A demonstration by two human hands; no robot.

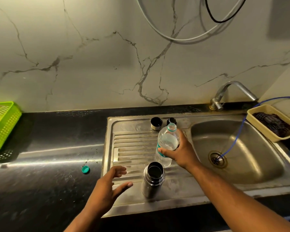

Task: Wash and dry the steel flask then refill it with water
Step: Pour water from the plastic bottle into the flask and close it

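Ribbed drainboard [132, 143], steel flask [151, 183], seemingly plastic bottle [166, 141].

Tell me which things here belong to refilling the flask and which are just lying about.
In the job: steel flask, open, upright on the drainboard; water bottle, gripped by the right hand; flask cup and stopper behind; teal bottle cap on the counter.
Lying about: green basket, beige tray, blue hose, tap.

Right hand [179, 153] gripping uncapped plastic bottle [167, 144], open steel flask [153, 180] upright on drainboard [134, 143], left hand [107, 190] spread nearby
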